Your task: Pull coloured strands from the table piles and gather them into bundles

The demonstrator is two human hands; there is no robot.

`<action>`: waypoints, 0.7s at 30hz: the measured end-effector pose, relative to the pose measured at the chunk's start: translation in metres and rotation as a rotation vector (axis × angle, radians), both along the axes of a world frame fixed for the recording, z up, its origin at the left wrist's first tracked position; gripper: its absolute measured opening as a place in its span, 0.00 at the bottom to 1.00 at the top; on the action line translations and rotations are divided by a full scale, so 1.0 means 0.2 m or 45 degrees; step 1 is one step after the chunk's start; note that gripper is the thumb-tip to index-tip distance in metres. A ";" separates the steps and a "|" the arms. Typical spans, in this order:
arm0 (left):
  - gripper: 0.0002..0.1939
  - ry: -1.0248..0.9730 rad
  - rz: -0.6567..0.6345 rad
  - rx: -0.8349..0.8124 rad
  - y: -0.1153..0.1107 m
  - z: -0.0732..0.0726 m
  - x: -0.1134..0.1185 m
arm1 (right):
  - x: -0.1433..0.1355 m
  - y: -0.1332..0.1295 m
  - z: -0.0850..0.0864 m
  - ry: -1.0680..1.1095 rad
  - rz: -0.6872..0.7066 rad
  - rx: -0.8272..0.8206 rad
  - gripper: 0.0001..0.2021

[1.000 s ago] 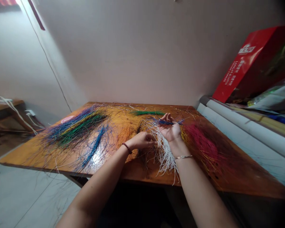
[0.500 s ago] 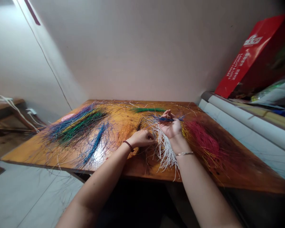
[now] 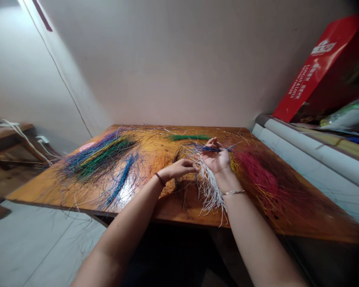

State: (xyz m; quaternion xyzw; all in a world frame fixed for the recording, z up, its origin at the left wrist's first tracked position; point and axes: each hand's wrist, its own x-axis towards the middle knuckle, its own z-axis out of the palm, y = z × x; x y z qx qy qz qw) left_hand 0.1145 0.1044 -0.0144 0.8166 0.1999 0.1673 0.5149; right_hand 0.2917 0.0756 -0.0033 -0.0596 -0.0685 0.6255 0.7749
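Note:
My right hand (image 3: 217, 159), palm up with curled fingers, holds a bundle of dark blue strands (image 3: 211, 148) above the table. A pile of white strands (image 3: 212, 191) lies beside it and runs toward the front edge. My left hand (image 3: 181, 167) is just left of the white strands, its fingers together and pointing right; whether a thin strand is between the fingertips is too small to tell. Dark strands (image 3: 177, 181) lie partly under my left hand, with orange strands (image 3: 160, 164) to their left. Green strands (image 3: 188, 137) lie behind both hands.
On the wooden table (image 3: 42, 191), blue strands (image 3: 121, 181) and a multicoloured pile (image 3: 98, 155) lie left, red strands (image 3: 260, 173) and yellow strands (image 3: 235, 164) right. A red box (image 3: 317, 67) and pale rolls (image 3: 311, 147) stand beyond the right edge.
My left hand has moved slightly up and right, and its curled fingers have straightened toward my right palm. My right hand keeps its hold on the dark blue strands. The view has shifted slightly.

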 end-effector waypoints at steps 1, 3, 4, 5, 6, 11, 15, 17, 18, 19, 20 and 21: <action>0.16 -0.071 0.026 -0.094 0.00 0.02 -0.01 | 0.00 0.00 0.00 0.011 0.007 -0.003 0.19; 0.15 -0.212 0.082 -0.293 -0.01 0.06 -0.03 | 0.01 -0.01 0.01 0.033 0.019 -0.013 0.18; 0.15 -0.282 0.113 -0.389 -0.01 0.07 -0.04 | 0.01 -0.01 0.01 0.048 0.019 -0.015 0.18; 0.14 -0.350 0.143 -0.481 -0.01 0.08 -0.05 | 0.01 -0.01 0.01 0.067 0.011 -0.016 0.17; 0.14 -0.417 0.171 -0.569 -0.01 0.09 -0.06 | 0.01 -0.01 0.01 0.086 -0.003 -0.015 0.17; 0.10 -0.724 0.355 -0.997 0.04 0.12 -0.10 | 0.01 -0.01 0.01 0.060 -0.011 0.008 0.17; 0.06 -0.992 0.461 -1.224 0.10 0.14 -0.17 | 0.01 -0.01 0.01 0.023 -0.003 0.005 0.17; 0.07 -1.143 0.408 -1.291 0.13 0.14 -0.20 | 0.01 -0.01 0.02 0.061 -0.005 -0.007 0.18; 0.08 -1.210 0.363 -1.312 0.14 0.14 -0.21 | 0.01 -0.02 0.02 0.079 -0.005 -0.011 0.18; 0.08 -1.269 0.319 -1.322 0.15 0.14 -0.22 | 0.01 -0.02 0.02 0.088 -0.002 -0.013 0.18; 0.09 -1.316 0.286 -1.326 0.16 0.14 -0.23 | 0.01 -0.02 0.03 0.087 0.002 -0.014 0.18; 0.09 -1.346 0.263 -1.327 0.16 0.14 -0.23 | 0.01 -0.03 0.03 0.081 0.008 -0.013 0.18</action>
